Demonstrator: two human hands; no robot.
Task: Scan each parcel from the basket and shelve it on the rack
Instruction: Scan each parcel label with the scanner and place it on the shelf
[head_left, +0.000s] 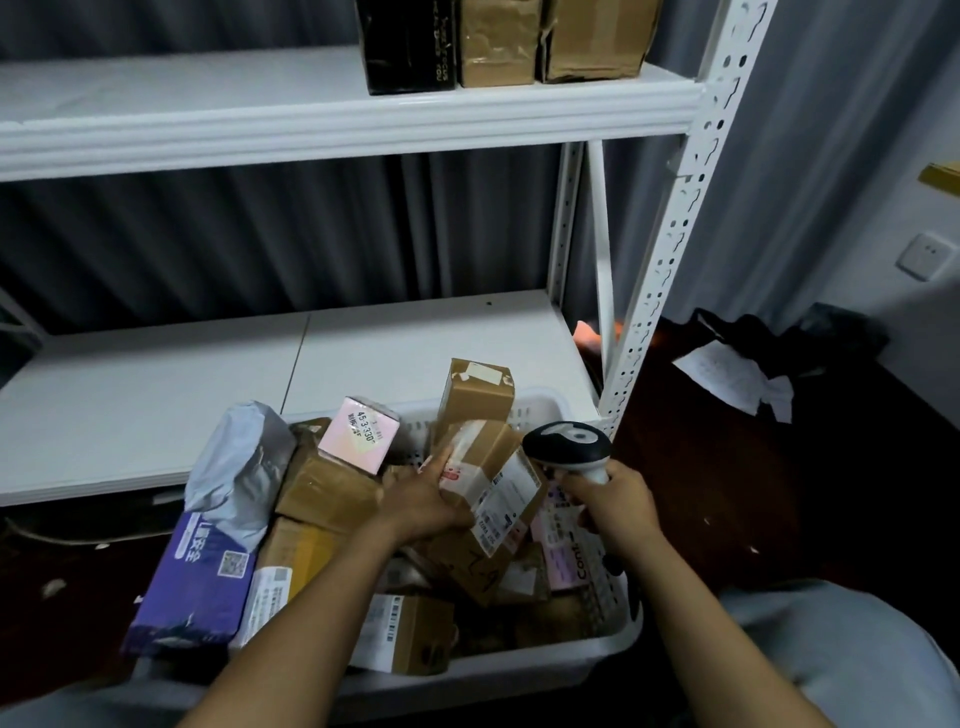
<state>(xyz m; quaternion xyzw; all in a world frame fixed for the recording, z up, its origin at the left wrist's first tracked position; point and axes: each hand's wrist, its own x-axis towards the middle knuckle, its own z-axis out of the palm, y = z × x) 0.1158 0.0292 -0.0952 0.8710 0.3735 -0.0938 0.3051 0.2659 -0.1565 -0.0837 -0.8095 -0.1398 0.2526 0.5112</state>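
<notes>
Left hand (423, 501) wrapped around a brown cardboard box (488, 470), fingers along its left face, thumb underneath. The box is tilted, its white shipping label turned up and to the right. It sits above the heap in the basket (582, 657); whether it rests on the parcels below I cannot tell.

Right hand (615, 506) closed around the handle of a scanner (569, 444), one unit, black head with a grey top. The head is just beside the box's upper right corner, pointing left.

Basket: one, white plastic, perforated walls, on the dark floor in front of the rack (670, 249). Packed with parcels; full count not possible because they overlap. Clearly separate: one grey plastic mailer bag (244, 457) at the left, one purple box (195, 582) below it leaning over the left rim, one pink box (358, 434) with a handwritten label, one tall brown box (478, 392) standing upright at the back, one small labelled box (402, 634) at the front. More brown cartons between these.

Rack: white metal, two shelves visible. Upper shelf carries three parcels side by side at its right end: one black box (408, 44), two brown taped cartons (498, 41). The lower shelf (208, 395) is bare.
</notes>
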